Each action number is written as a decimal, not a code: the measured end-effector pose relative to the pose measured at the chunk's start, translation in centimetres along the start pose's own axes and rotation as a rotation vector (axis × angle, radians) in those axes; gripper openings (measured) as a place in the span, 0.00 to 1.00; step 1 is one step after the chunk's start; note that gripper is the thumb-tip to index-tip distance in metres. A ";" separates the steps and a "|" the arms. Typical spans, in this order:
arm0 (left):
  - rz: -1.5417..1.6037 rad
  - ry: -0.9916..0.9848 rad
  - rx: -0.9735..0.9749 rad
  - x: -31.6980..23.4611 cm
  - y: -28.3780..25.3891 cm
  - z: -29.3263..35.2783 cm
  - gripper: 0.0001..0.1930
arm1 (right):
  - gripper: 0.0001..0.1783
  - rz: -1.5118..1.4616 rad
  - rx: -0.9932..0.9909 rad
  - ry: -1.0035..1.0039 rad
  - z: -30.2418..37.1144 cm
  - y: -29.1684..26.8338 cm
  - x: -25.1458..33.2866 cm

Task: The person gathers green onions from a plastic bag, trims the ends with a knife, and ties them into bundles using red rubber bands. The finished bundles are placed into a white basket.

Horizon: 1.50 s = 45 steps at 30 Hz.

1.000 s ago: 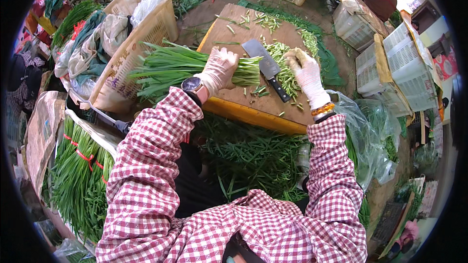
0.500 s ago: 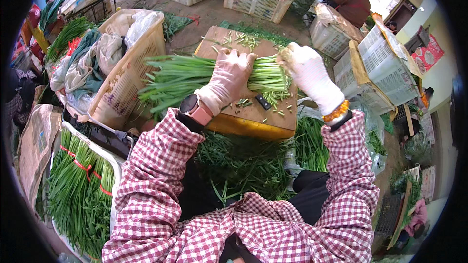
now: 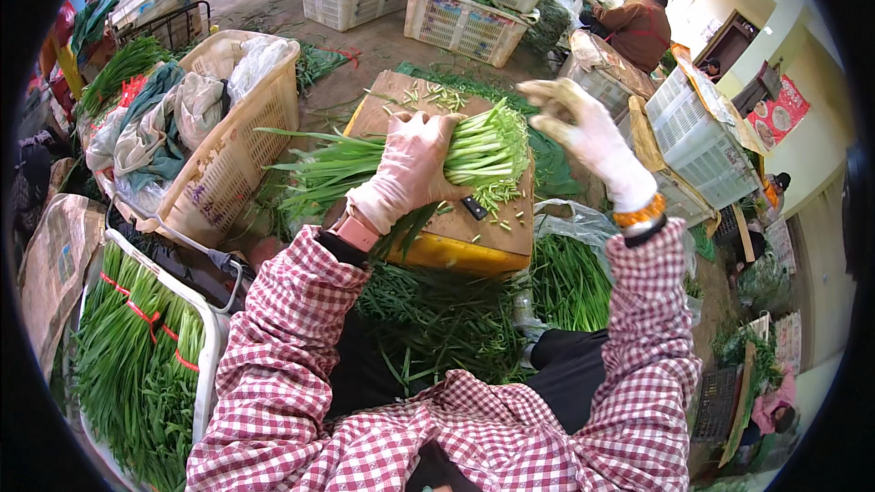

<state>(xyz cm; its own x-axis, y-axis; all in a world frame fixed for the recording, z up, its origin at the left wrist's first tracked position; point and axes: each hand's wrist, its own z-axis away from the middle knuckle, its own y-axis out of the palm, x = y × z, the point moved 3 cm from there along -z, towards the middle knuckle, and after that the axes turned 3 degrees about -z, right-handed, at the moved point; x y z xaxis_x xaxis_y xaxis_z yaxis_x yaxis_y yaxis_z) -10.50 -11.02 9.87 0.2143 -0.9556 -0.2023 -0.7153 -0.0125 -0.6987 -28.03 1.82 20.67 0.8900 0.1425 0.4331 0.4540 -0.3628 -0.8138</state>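
Note:
My gloved left hand (image 3: 412,159) is wrapped round a bunch of garlic chives (image 3: 488,148) on a wooden board (image 3: 392,96). The pale cut ends face right; green leaves trail left past my wrist. To the right of the bunch my gloved right hand (image 3: 572,118) is raised, holding nothing, with its fingers apart and bent. A black riveted handle (image 3: 473,208), like a knife's, pokes out below the bunch; the rest of it is hidden. Short cut stem bits (image 3: 445,98) are scattered over the board, which tops a yellow block (image 3: 456,252).
At left stands a crate (image 3: 232,159) of cloths and plastic, nearer a white tub (image 3: 211,346) with red-tied chives. More chives (image 3: 570,282) lie right of the block; loose leaves (image 3: 447,310) cover the ground before me. Crates (image 3: 465,25) stand behind, and a person (image 3: 635,32) sits back right.
My right hand has left the cut ends and lifted away to the right, its fingers opening. The bunch is tilted up at its stem end, still in my left hand.

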 end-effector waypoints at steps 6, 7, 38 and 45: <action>0.146 0.005 0.078 1.0 -1.4 0.6 0.47 | 0.09 -0.186 0.116 0.006 -4.1 3.1 0.4; 0.180 -0.004 0.105 1.2 -1.5 0.5 0.48 | 0.09 -0.204 0.107 0.009 -4.0 3.3 0.6; 0.213 -0.099 0.064 -1.7 0.5 1.1 0.46 | 0.13 0.144 0.113 0.148 -2.0 2.7 3.4; 0.171 -0.089 0.068 -1.7 0.9 1.3 0.46 | 0.10 -0.170 0.195 0.293 -1.6 4.1 2.3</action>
<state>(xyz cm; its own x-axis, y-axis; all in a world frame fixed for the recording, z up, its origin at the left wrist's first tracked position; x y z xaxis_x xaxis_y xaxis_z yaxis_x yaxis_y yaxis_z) -10.65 -9.01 8.64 0.1537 -0.9122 -0.3797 -0.7005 0.1705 -0.6930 -24.22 -0.86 18.96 0.7649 -0.0934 0.6373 0.6183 -0.1711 -0.7671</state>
